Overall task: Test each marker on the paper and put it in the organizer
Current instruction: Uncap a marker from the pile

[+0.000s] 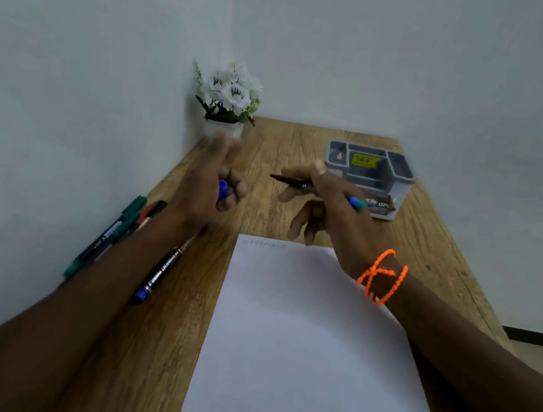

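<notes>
My right hand [325, 206] grips an uncapped dark marker [289, 181] with a blue end, held level above the desk, tip pointing left. My left hand [213, 181] hovers to its left, its lower fingers curled around the blue cap [222, 189] and the others raised. White paper [296, 347] lies in front of me with faint scribbles near its top edge. The grey organizer [370, 177] stands at the back right, just behind my right hand. Several capped markers [114, 233] lie along the left wall, and another blue-ended marker [159, 274] lies beside my left forearm.
A white pot of artificial flowers [229, 96] stands in the back left corner. Walls close the desk [306, 141] on the left and back. The desk's right edge drops off to the floor. An orange bracelet [381, 275] is on my right wrist.
</notes>
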